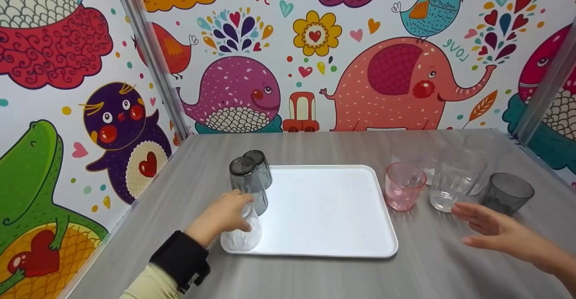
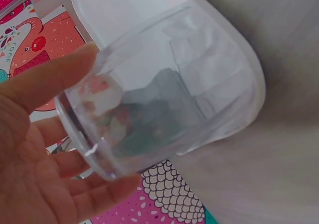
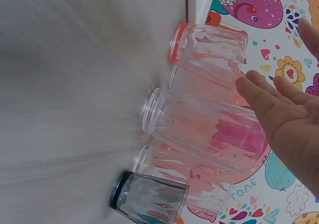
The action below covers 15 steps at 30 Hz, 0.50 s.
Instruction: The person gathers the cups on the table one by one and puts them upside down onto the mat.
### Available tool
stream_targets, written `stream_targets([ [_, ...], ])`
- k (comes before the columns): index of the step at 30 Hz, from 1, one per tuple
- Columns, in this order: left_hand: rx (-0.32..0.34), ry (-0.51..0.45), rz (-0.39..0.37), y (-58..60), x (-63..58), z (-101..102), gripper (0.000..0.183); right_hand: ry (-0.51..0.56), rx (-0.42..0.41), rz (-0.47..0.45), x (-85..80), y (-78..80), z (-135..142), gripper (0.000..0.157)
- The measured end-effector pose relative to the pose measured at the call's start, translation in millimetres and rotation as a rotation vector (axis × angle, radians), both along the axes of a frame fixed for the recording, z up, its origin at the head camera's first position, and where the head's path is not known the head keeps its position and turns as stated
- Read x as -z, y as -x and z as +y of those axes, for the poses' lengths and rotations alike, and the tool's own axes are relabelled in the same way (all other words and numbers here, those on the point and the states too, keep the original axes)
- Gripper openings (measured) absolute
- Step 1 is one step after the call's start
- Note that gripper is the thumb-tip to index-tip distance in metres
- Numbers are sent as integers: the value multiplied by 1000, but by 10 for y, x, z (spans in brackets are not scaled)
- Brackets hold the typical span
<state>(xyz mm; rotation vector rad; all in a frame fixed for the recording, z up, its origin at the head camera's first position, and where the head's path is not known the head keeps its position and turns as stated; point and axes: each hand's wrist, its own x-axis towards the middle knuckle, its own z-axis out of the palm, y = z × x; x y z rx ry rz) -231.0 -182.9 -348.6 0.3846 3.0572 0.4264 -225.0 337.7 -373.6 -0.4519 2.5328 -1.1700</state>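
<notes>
My left hand (image 1: 225,213) grips a clear plastic cup (image 1: 243,238) around its upper end, thumb on one side and fingers on the other. This cup stands upside down on the front left corner of a white tray (image 1: 324,209). Behind it, a tall smoky grey cup (image 1: 245,182) and another smoky cup (image 1: 265,171) stand inverted along the tray's left edge. My right hand (image 1: 504,234) hovers with fingers extended, holding nothing, near a tall clear cup (image 1: 454,177) and a short smoky cup (image 1: 506,195). In the right wrist view the fingers (image 3: 269,94) appear beside the cups.
A pink cup (image 1: 405,191) stands upright just right of the tray. More clear cups (image 1: 488,153) stand behind the tall clear one, partly hidden. Cartoon-printed walls (image 1: 252,87) border the grey table (image 1: 324,148) at the back and sides.
</notes>
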Motion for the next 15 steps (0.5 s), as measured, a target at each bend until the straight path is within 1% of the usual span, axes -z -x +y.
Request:
stream_targets([
  [5, -11, -6, -4, 12, 19, 10, 64, 62, -14, -5, 55, -2, 53, 69],
  [7, -14, -13, -11, 9, 19, 14, 68, 48, -9, -2, 59, 5, 95, 68],
  [8, -16, -18, -13, 6, 18, 15, 70, 28, 13, -5, 47, 8, 122, 69],
  [11, -18, -45, 1, -7, 23, 8, 74, -11, 120, -56, -45, 27, 245, 71],
  [12, -16, -53, 19, -15, 23, 3, 73, -15, 173, -67, -84, 39, 301, 71],
  [13, -14, -64, 40, -27, 21, -1, 72, 3, 233, -72, -117, 53, 368, 68],
  [14, -14, -74, 65, -42, 19, -5, 71, 23, 298, -44, -138, 64, 435, 62],
  [15, -15, -85, 90, -60, 16, -10, 68, 75, 367, -8, -144, 81, 498, 54],
])
